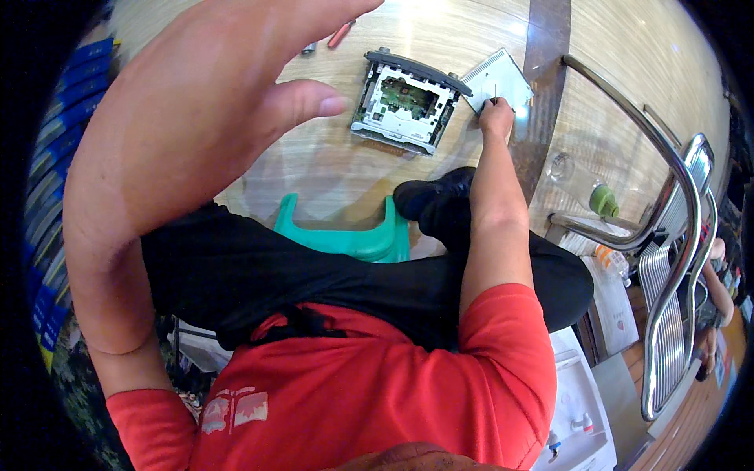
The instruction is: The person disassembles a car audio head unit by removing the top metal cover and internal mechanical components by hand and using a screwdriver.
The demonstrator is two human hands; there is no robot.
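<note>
My left hand [228, 86] is raised close to the camera and looks very large. Its thumb stands apart from the stretched fingers, which run up to the top edge, and nothing shows in it. Lower down, my right hand [495, 119] is closed around the dark handle of what looks like a small screwdriver [495, 92], its thin shaft pointing away from me. This hand is over a flat silver metal cover [512, 77] on the floor. Left of the cover sits a car stereo unit [385, 110] with its top off, a green circuit board showing inside.
A red-handled tool [341, 34] and a small grey cylinder [309, 49] lie beyond the stereo. A green plastic stool [345, 241] is by my legs. To the right are a metal-framed chair [667, 141], a clear bottle with a green cap [603, 199] and a person [711, 286].
</note>
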